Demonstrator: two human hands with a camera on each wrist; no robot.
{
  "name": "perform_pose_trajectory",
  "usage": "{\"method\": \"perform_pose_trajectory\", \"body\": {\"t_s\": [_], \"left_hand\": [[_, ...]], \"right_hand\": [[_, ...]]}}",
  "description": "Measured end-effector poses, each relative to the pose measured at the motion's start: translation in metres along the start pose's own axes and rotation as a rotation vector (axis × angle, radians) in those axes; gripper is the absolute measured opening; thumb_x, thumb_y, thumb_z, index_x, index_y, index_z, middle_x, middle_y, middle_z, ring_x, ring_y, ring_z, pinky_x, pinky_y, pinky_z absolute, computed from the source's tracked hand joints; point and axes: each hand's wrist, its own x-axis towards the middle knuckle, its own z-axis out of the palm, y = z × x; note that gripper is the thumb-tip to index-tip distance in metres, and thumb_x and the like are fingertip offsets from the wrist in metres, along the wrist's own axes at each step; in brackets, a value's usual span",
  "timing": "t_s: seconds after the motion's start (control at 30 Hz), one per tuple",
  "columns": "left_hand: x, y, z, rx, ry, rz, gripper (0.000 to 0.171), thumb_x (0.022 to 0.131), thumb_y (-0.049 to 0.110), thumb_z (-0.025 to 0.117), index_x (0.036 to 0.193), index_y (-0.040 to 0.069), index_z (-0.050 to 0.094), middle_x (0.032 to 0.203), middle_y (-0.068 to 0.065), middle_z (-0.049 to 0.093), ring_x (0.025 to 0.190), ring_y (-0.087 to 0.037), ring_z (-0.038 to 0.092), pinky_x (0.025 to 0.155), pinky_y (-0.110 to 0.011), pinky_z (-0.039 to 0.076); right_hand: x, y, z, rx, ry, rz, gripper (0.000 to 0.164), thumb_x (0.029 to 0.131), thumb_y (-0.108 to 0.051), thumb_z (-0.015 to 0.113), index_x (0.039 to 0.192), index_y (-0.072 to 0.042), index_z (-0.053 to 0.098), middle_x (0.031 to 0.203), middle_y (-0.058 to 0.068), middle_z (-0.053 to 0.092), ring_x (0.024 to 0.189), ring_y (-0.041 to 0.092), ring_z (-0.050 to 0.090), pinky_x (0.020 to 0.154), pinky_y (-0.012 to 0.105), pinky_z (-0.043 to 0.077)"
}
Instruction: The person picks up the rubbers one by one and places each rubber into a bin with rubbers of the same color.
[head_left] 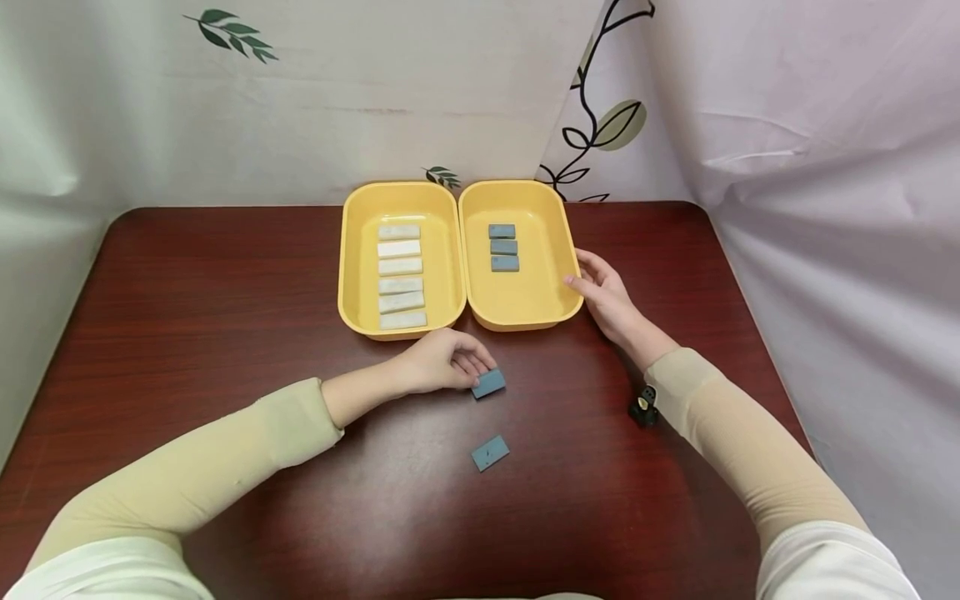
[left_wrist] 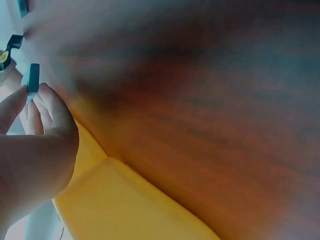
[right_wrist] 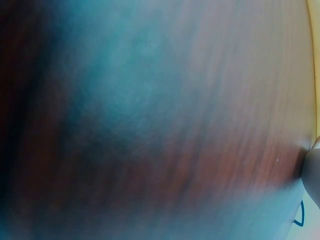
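My left hand [head_left: 444, 361] pinches a blue-grey rectangular tile [head_left: 489, 383] between thumb and fingers, just in front of the yellow trays. The left wrist view shows this tile [left_wrist: 33, 79] edge-on at the fingertips. At the right yellow tray [head_left: 543, 312], my right hand [head_left: 611, 304] grips the outer side, thumb over the rim. Inside that tray three blue-grey tiles [head_left: 504, 247] lie in a column. Several whitish tiles [head_left: 401, 267] form a column in the left yellow tray [head_left: 352, 308]. Nearer me, another blue-grey tile [head_left: 491, 453] with a small dark mark rests on the table.
Both trays stand side by side at the back of the dark red wooden table [head_left: 225, 275]. A small black object [head_left: 643, 408] with a yellow spot is by the right sleeve. Pale patterned curtains [head_left: 315, 108] hang behind and along the sides.
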Motion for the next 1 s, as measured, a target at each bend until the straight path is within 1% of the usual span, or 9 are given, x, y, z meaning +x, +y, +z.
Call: {"method": "perform_pose_trajectory", "body": {"t_s": [0.23, 0.3, 0.47, 0.57, 0.73, 0.87, 1.0], "left_hand": [[0.003, 0.011, -0.003, 0.000, -0.007, 0.010, 0.025, 0.092, -0.005, 0.075, 0.117, -0.001, 0.077, 0.108, -0.015, 0.079, 0.094, -0.017, 0.075, 0.078, -0.026, 0.064], [0.004, 0.016, -0.005, -0.004, -0.002, 0.014, 0.025, 0.092, -0.005, 0.075, 0.117, -0.002, 0.077, 0.108, -0.015, 0.079, 0.094, -0.017, 0.075, 0.079, -0.026, 0.064], [0.007, 0.031, -0.010, 0.024, 0.026, 0.062, 0.025, 0.092, -0.004, 0.076, 0.117, -0.002, 0.078, 0.111, -0.015, 0.080, 0.096, -0.019, 0.077, 0.086, -0.027, 0.064], [0.010, 0.040, -0.016, 0.039, 0.041, 0.090, 0.026, 0.092, -0.004, 0.076, 0.117, -0.002, 0.079, 0.112, -0.015, 0.080, 0.097, -0.020, 0.077, 0.086, -0.027, 0.065], [0.018, 0.051, -0.025, 0.048, 0.063, 0.115, 0.026, 0.091, -0.005, 0.076, 0.117, -0.003, 0.079, 0.112, -0.016, 0.080, 0.097, -0.022, 0.078, 0.087, -0.028, 0.065], [0.024, 0.057, -0.033, 0.073, 0.084, 0.116, 0.026, 0.091, -0.004, 0.076, 0.117, -0.002, 0.079, 0.111, -0.015, 0.081, 0.098, -0.023, 0.078, 0.088, -0.028, 0.065], [0.031, 0.062, -0.040, 0.093, 0.101, 0.105, 0.025, 0.092, -0.003, 0.076, 0.117, 0.000, 0.080, 0.111, -0.014, 0.081, 0.099, -0.024, 0.077, 0.090, -0.029, 0.064]], "right_hand": [[0.000, -0.001, 0.001, 0.008, 0.004, 0.008, 0.062, 0.101, 0.008, 0.052, 0.160, 0.008, 0.032, 0.134, 0.001, 0.058, 0.122, 0.010, 0.057, 0.095, 0.015, 0.054], [0.000, -0.001, 0.001, 0.006, 0.005, 0.010, 0.062, 0.101, 0.008, 0.052, 0.160, 0.008, 0.032, 0.134, 0.001, 0.058, 0.122, 0.010, 0.057, 0.095, 0.015, 0.054], [0.001, -0.001, 0.000, 0.001, 0.004, 0.013, 0.062, 0.102, 0.007, 0.052, 0.160, 0.008, 0.032, 0.134, 0.000, 0.058, 0.123, 0.010, 0.056, 0.095, 0.014, 0.053], [0.000, -0.001, 0.000, 0.005, 0.002, 0.007, 0.062, 0.101, 0.007, 0.052, 0.160, 0.008, 0.032, 0.133, 0.000, 0.058, 0.123, 0.010, 0.057, 0.095, 0.015, 0.054], [0.001, 0.001, -0.001, 0.012, -0.006, -0.003, 0.059, 0.102, 0.006, 0.052, 0.159, 0.008, 0.034, 0.133, 0.001, 0.060, 0.122, 0.011, 0.058, 0.095, 0.015, 0.054], [0.001, 0.002, -0.001, 0.015, -0.010, -0.009, 0.056, 0.103, 0.007, 0.052, 0.157, 0.006, 0.037, 0.133, 0.001, 0.060, 0.121, 0.010, 0.058, 0.094, 0.015, 0.055], [0.001, 0.003, -0.002, 0.025, -0.008, -0.017, 0.051, 0.102, 0.008, 0.052, 0.153, 0.003, 0.043, 0.128, -0.004, 0.063, 0.117, 0.007, 0.061, 0.094, 0.015, 0.055]]}}
